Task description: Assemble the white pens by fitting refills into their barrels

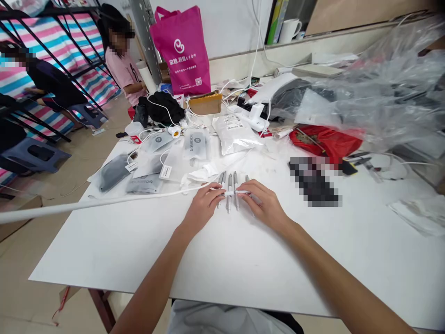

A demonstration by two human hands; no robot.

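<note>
A slim white and grey pen (236, 192) lies crosswise between my two hands, just over the table. My left hand (203, 204) pinches its left end with thumb and fingertips. At the other end, the fingers of my right hand (264, 205) close on it. Several similar pens (230, 181) with grey tips lie side by side under it, pointing away from me. One of these is partly hidden behind my right hand. Just beyond my left hand rests a crumpled white wrapper (201, 174).
Packaged dark items (148, 183) and a filled white pouch (236, 132) lie behind the pens on the white table (222, 264). A white cable (121, 200) crosses the left side. To the right are a pixelated dark object (313, 183) and a red bag (327, 141). Two people sit at left.
</note>
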